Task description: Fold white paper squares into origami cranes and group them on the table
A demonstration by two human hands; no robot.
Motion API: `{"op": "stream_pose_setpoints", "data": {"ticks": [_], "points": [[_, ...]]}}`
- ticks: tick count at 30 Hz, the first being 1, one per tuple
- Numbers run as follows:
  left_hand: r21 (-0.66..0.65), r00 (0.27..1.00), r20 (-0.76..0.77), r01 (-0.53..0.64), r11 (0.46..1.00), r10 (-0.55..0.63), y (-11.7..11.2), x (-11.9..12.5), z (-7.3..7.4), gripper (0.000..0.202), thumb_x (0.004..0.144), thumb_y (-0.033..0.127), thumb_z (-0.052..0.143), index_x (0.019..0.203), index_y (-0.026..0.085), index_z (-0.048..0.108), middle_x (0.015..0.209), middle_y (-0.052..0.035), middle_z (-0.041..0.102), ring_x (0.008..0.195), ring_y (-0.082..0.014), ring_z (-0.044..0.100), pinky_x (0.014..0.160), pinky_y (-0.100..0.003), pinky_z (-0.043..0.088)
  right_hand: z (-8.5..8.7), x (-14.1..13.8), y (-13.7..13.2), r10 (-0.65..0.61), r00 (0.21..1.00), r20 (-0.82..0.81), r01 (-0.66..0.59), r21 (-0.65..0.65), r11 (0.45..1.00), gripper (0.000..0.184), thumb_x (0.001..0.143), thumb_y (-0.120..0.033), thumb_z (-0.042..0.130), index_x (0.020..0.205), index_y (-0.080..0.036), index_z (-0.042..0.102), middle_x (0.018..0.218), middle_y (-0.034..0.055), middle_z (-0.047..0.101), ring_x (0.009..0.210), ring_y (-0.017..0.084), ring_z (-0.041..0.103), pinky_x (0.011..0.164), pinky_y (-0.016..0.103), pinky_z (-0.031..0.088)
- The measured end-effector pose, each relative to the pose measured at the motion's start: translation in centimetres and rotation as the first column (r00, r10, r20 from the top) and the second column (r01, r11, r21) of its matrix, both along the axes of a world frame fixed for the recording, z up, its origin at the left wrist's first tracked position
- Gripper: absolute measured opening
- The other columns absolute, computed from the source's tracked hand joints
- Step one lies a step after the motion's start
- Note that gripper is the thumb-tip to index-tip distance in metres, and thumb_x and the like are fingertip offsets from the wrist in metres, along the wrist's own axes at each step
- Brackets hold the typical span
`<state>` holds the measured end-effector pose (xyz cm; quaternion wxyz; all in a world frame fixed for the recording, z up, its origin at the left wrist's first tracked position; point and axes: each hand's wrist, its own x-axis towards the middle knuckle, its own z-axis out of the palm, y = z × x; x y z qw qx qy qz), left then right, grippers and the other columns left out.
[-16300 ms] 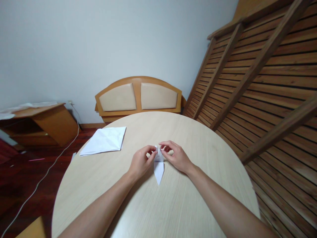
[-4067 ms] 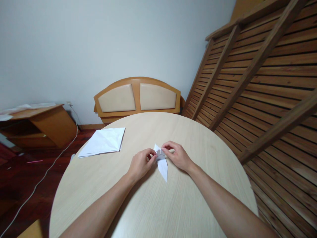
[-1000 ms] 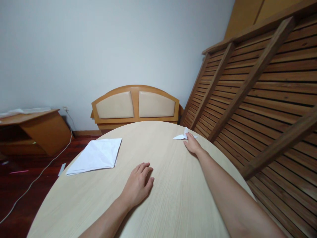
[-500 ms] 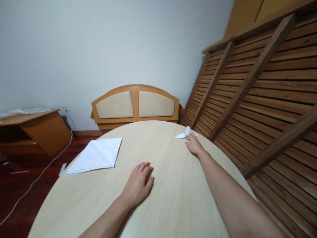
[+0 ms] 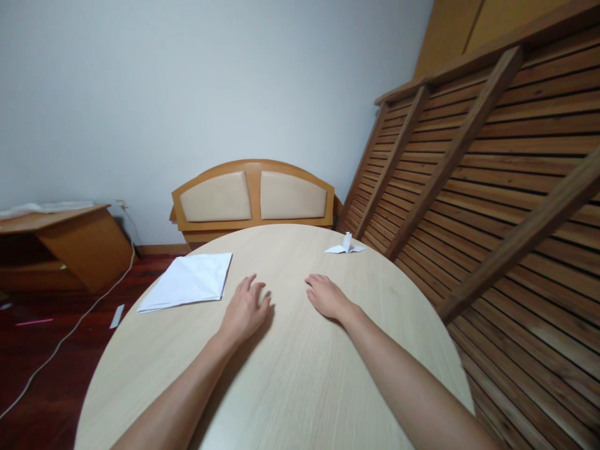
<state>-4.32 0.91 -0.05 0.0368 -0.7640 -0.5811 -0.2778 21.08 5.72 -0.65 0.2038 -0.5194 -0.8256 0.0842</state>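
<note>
A small folded white paper figure [image 5: 345, 245] stands near the far right edge of the round light-wood table [image 5: 290, 387]. My right hand [image 5: 327, 297] lies flat and open on the table, well short of the figure, holding nothing. My left hand [image 5: 244, 307] rests palm down with fingers spread, just right of a stack of white paper sheets [image 5: 189, 281] on the table's far left.
A wooden headboard with two beige padded panels [image 5: 253, 197] stands behind the table against a pale wall. A slatted wooden frame [image 5: 473, 169] leans along the right side. At left are a low wooden cabinet [image 5: 60, 244] and a white cable [image 5: 70, 334] on the dark floor.
My right hand let go of the folded paper figure at the far right edge and drew back to the table's middle. My left hand slid slightly forward toward the paper stack.
</note>
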Motion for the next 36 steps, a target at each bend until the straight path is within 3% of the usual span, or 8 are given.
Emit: {"op": "stream_pose_setpoints", "data": {"ticks": [3,6,10,13,19,24,33,36], "points": [[0.026,0.968,-0.084,-0.236,0.971,0.237,1.0,-3.7,0.8,0.044,0.091,0.039,0.052,0.122,0.009,0.060,0.140,-0.0224,0.049,0.133,-0.0361,0.044,0.112,-0.048,0.036,-0.4,-1.7,-1.7,-0.016,1.000,0.009,0.016,-0.009,1.000,0.043,0.094,-0.027,0.048,0.134,-0.013,0.055,0.148,0.0184,0.048,0.139,0.032,0.040,0.115,0.050,0.028],[0.025,0.879,-0.168,-0.449,0.893,0.447,1.6,-6.7,0.9,0.055,0.088,0.041,0.055,0.133,0.010,0.055,0.147,-0.0244,0.041,0.138,-0.0446,0.035,0.109,-0.054,0.035,-0.7,-2.0,-2.3,-0.026,0.999,-0.038,0.025,-0.007,1.000,0.042,0.096,-0.031,0.046,0.135,-0.017,0.055,0.150,0.0135,0.047,0.142,0.029,0.036,0.117,0.049,0.024],[-0.096,0.781,-0.238,-0.611,0.786,0.577,1.9,-8.0,0.5,0.063,0.088,0.049,0.053,0.140,0.014,0.049,0.149,-0.0243,0.038,0.132,-0.0481,0.040,0.102,-0.055,0.038,-0.6,-1.0,-2.0,0.042,0.996,-0.073,-0.044,-0.023,0.999,0.041,0.097,-0.034,0.047,0.132,-0.017,0.058,0.148,0.0111,0.050,0.141,0.026,0.039,0.118,0.045,0.026],[-0.185,0.786,-0.240,-0.613,0.768,0.569,2.2,-8.0,0.4,0.057,0.089,0.050,0.047,0.134,0.014,0.052,0.144,-0.0233,0.044,0.124,-0.0445,0.050,0.096,-0.050,0.043,-0.5,-0.5,-1.9,0.068,0.995,-0.079,-0.071,-0.036,0.997,0.042,0.097,-0.035,0.047,0.132,-0.017,0.058,0.148,0.0114,0.050,0.141,0.025,0.039,0.118,0.044,0.026],[-0.242,0.823,-0.173,-0.568,0.787,0.541,2.6,-8.4,0.7,0.048,0.089,0.046,0.045,0.121,0.012,0.056,0.126,-0.0208,0.061,0.113,-0.0372,0.059,0.090,-0.044,0.047,-0.6,-0.3,-2.1,0.091,0.994,-0.052,-0.094,-0.057,0.994,0.043,0.098,-0.037,0.045,0.135,-0.018,0.056,0.150,0.0114,0.047,0.143,0.026,0.036,0.119,0.045,0.024],[-0.326,0.788,-0.104,-0.603,0.728,0.607,2.3,-8.0,1.6,0.040,0.090,0.041,0.040,0.108,0.012,0.061,0.103,-0.0215,0.071,0.098,-0.0373,0.067,0.075,-0.041,0.049,-0.6,-0.2,-2.2,0.097,0.994,-0.045,-0.100,-0.060,0.993,0.044,0.098,-0.038,0.045,0.135,-0.018,0.056,0.151,0.0108,0.046,0.143,0.026,0.035,0.119,0.046,0.024],[-0.271,0.744,-0.125,-0.662,0.698,0.657,1.7,-7.1,3.0,0.038,0.092,0.038,0.036,0.102,0.014,0.064,0.100,-0.0213,0.072,0.091,-0.0371,0.069,0.068,-0.040,0.048,-0.2,-0.2,-2.7,0.096,0.994,-0.059,-0.100,-0.080,0.992,0.043,0.097,-0.037,0.045,0.134,-0.018,0.057,0.151,0.0104,0.046,0.144,0.026,0.035,0.119,0.045,0.023],[-0.201,0.756,-0.138,-0.654,0.729,0.640,1.3,-6.3,4.0,0.033,0.092,0.036,0.038,0.095,0.016,0.063,0.097,-0.0173,0.072,0.090,-0.0348,0.069,0.067,-0.038,0.048,-0.2,-0.2,-2.7,0.095,0.993,-0.067,-0.101,-0.083,0.991,0.043,0.097,-0.037,0.046,0.134,-0.019,0.057,0.151,0.0107,0.046,0.144,0.026,0.035,0.119,0.046,0.023]]}}
